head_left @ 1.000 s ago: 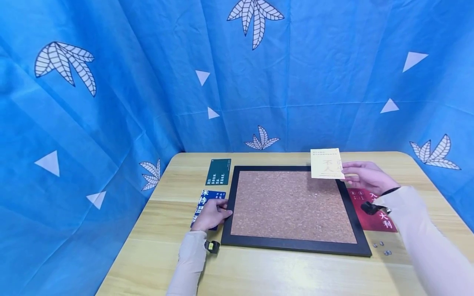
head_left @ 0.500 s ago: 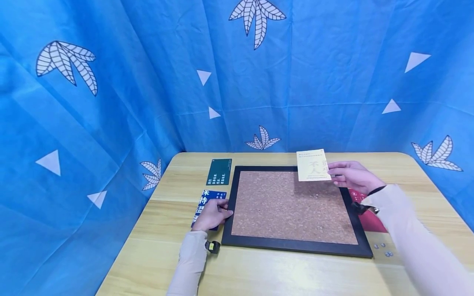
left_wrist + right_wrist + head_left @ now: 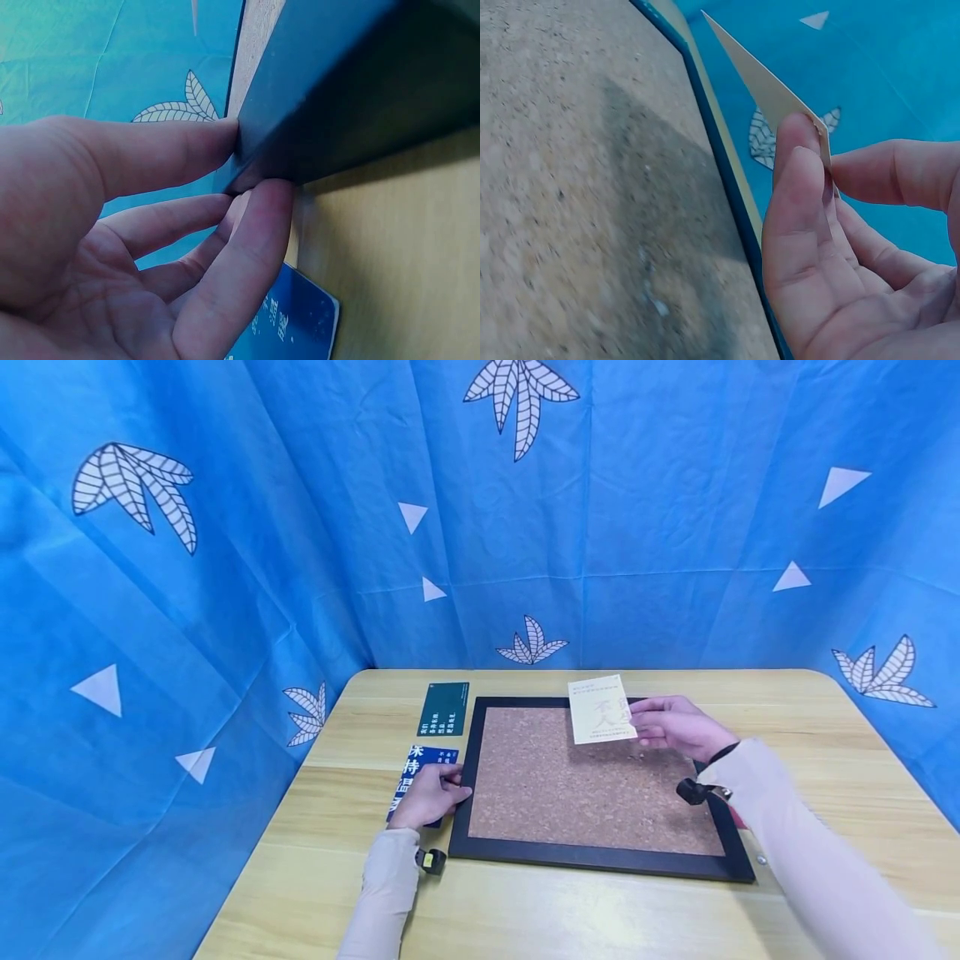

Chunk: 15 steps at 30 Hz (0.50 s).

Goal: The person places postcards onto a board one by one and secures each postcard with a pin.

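Head view: the right hand (image 3: 672, 727) pinches a yellow card (image 3: 597, 712) above the framed corkboard (image 3: 540, 789), near its far edge. Left wrist: the left hand (image 3: 112, 292) grips the corkboard's left edge. Right wrist: card clear of corkboard; positioning apparently in hand, next calling for level lowering.

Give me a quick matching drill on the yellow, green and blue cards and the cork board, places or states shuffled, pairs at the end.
1. Yellow card
2. Green card
3. Blue card
4. Cork board

A. On the table, partly hidden by the left hand
B. Gripped at its black frame
C. Raised, pinched by the right hand
D. On the table, in full view

Pairs: 1-C, 2-D, 3-A, 4-B
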Available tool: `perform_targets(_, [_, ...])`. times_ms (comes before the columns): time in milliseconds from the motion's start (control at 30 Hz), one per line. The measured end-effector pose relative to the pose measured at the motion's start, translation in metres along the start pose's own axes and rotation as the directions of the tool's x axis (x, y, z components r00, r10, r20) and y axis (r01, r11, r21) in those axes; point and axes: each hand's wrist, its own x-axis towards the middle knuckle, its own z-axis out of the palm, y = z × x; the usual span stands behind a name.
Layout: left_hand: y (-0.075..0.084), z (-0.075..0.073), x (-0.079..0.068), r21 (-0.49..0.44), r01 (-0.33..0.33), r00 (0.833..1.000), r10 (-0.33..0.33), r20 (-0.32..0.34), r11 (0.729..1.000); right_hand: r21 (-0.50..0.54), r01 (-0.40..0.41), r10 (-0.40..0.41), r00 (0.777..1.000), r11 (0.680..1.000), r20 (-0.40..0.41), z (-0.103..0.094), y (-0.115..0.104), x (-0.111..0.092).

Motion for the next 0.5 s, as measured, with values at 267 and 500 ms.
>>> perform_targets(267, [0.000, 0.000, 0.000, 0.007, 0.001, 1.000, -0.001, 0.001, 1.000, -0.037, -0.011, 0.012, 1.000, 0.999, 0.017, 0.018, 0.007, 0.012])
perform_targets(500, [0.001, -0.001, -0.001, 0.016, 0.006, 1.000, -0.006, -0.002, 1.000, -0.040, -0.021, 0.023, 0.999, 0.999, 0.046, 0.032, 0.015, 0.021])
